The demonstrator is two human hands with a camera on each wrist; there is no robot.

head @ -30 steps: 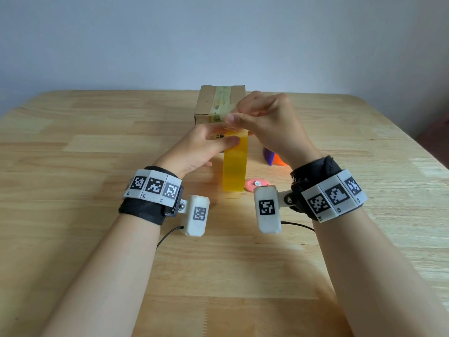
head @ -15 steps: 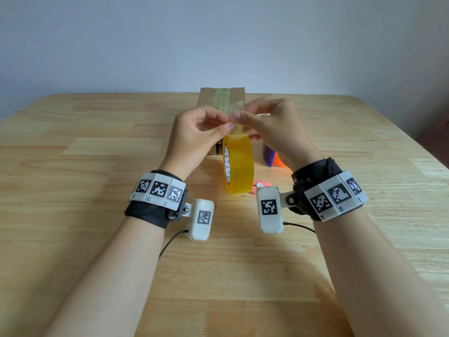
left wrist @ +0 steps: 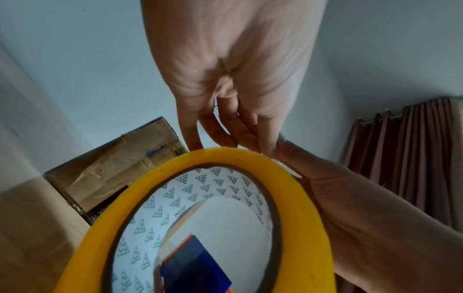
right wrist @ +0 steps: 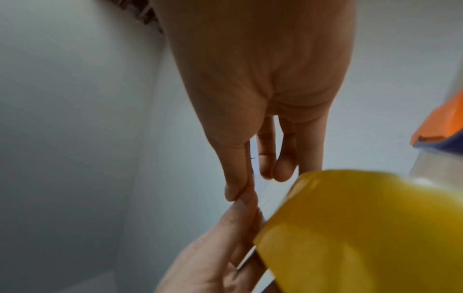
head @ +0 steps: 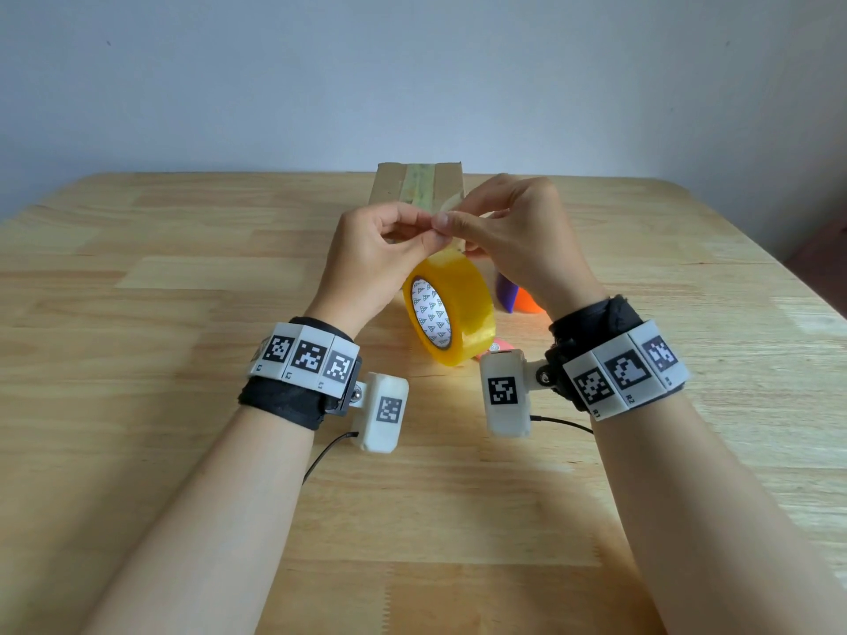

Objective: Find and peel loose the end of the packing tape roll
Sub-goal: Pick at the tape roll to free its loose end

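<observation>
Both hands were raised above the surface (head: 137,405), meeting at the top of the yellow packing tape roll (head: 463,309). Left hand (head: 380,258) had thumb and forefinger pressed together in a pinch at the roll's upper edge; right hand (head: 518,240) pinched likewise, its thumb tip touching the left thumb tip. Between them a short, near-transparent strip of tape (head: 451,203) appeared lifted off the roll, though the exact free edge was too faint to trace. The right wrist view showed a pale film (right wrist: 269,190) running from the pinched fingers to the roll.

The roll hung on edge below the fingers, off the surface, its printed core (head: 431,313) facing the left wrist. No finger was seen gripping its body.

Judgement: the end seemed found and started. The roll is light and rigid; the film is thin, limp, sticky on one face and prone to splitting lengthwise or folding onto itself. Hold should be across the full width of the free end, with the other hand steadying the roll by its core or flanks.

Behind stood a taped cardboard box (head: 419,185). A purple and orange object (head: 515,297) and a small pink item (head: 497,346) lay just beyond the roll, part hidden.
</observation>
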